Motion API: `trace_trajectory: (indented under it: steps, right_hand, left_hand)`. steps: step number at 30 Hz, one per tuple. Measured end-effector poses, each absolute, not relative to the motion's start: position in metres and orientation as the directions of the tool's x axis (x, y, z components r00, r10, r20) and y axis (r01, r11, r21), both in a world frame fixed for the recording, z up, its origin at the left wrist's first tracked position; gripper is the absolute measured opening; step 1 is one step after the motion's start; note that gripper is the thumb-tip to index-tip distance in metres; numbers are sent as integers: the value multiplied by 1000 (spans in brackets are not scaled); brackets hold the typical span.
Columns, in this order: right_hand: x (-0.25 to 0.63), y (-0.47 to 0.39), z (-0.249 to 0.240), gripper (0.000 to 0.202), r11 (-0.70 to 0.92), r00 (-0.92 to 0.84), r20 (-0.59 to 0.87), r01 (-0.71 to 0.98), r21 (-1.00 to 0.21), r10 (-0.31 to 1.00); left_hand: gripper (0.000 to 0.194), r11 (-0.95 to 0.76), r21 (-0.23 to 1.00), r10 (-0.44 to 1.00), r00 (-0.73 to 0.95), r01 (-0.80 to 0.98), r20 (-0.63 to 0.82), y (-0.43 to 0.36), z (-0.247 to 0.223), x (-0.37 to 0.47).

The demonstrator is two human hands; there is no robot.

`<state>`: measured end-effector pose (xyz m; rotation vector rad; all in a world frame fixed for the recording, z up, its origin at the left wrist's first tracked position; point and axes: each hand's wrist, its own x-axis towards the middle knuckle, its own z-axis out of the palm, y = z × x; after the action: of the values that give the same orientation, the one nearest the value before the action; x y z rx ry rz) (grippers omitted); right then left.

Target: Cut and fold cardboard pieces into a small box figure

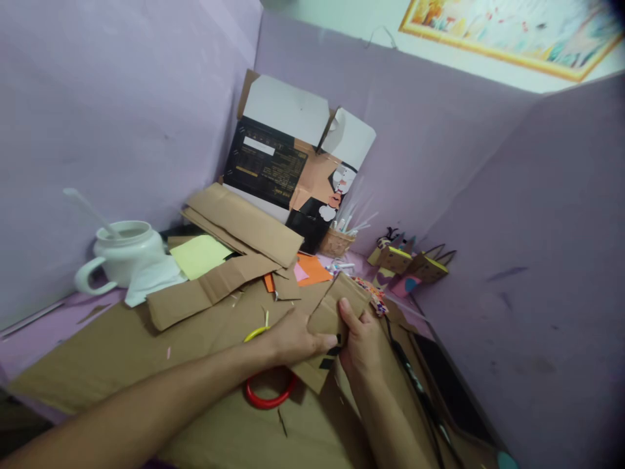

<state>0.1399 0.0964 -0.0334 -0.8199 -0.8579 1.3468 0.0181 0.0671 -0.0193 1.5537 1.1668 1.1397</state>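
Observation:
Both hands grip a folded piece of brown cardboard (326, 314) with black printed marks near its lower edge. My left hand (295, 339) holds it from the left, thumb pressed on its face. On the right side my right hand (360, 335) clasps it, thumb on top near the upper edge. Beneath my left wrist lie scissors with a yellow handle loop (256, 333) and a red handle loop (270, 402); their blades are hidden. A large flat cardboard sheet (215, 391) covers the table under the hands.
Cardboard strips (209, 290), yellow paper (201, 254) and orange paper (312, 270) lie behind the hands. A white pot (129, 251) stands left. An opened printed box (273, 163) leans on the wall beside a small basket (336, 242). Cardboard animal figures (394, 260) stand right, above a dark flat object (454, 384).

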Motion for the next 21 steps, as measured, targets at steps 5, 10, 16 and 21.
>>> trace_trajectory:
  steps: [5, 10, 16, 21]
  right_hand:
    - [154, 110, -34, 43, 161, 218, 65, -461, -873, 974]
    - [157, 119, -33, 35, 153, 290, 13, -468, -870, 957]
    - [156, 121, -34, 35, 130, 279, -12, -486, -864, 960]
    - [152, 118, -33, 35, 76, 188, -35, -550, -832, 981]
  left_hand:
    - [36, 114, 944, 917, 334, 309, -220, 60, -21, 25]
    - [32, -32, 979, 934, 355, 201, -42, 62, -20, 26]
    - [25, -98, 943, 969, 245, 317, 19, 54, -23, 31]
    - [36, -71, 722, 996, 82, 688, 19, 62, 1, -18]
